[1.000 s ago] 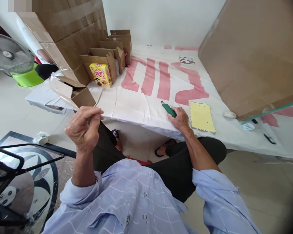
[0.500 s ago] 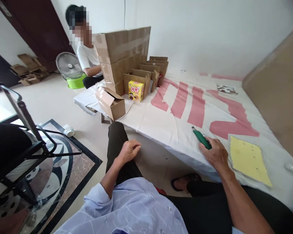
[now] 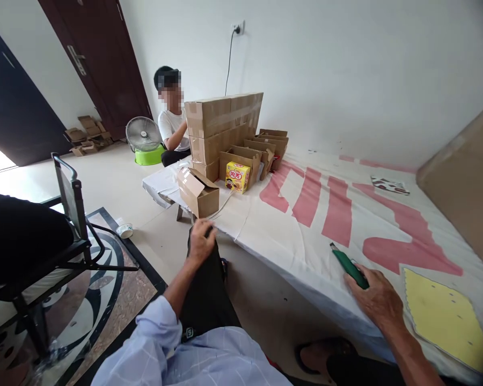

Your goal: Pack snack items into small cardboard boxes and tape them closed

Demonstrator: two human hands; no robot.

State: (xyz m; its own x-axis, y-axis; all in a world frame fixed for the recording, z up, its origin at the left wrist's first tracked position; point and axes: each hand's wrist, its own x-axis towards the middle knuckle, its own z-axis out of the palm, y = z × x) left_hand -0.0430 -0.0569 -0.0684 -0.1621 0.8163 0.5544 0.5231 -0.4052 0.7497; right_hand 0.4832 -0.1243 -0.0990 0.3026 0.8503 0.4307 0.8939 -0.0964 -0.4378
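Observation:
My right hand (image 3: 376, 299) grips a green utility knife (image 3: 349, 266) above the cloth-covered table (image 3: 265, 241), its blade end pointing away to the left. My left hand (image 3: 202, 242) hovers over my knee by the table edge, fingers loosely bent and apart, with nothing seen in it; the fingertips are blurred. Just beyond it, at the table corner, a small brown carton (image 3: 199, 195) rests with its flaps partly raised. A yellow printed snack box (image 3: 237, 177) stands to the right of that carton, in front of a row of open cartons (image 3: 261, 150).
Taped cartons (image 3: 213, 126) are stacked at the table's far end, with a person (image 3: 172, 126) behind them. A yellow sheet (image 3: 446, 316) lies right of my right hand. A fan (image 3: 144, 135) and a folding chair (image 3: 74, 214) stand to the left; a large cardboard panel (image 3: 467, 177) leans at right.
The view has tilted up and shifted left. My left hand has moved forward toward the small carton. My right hand still holds the utility knife over the table.

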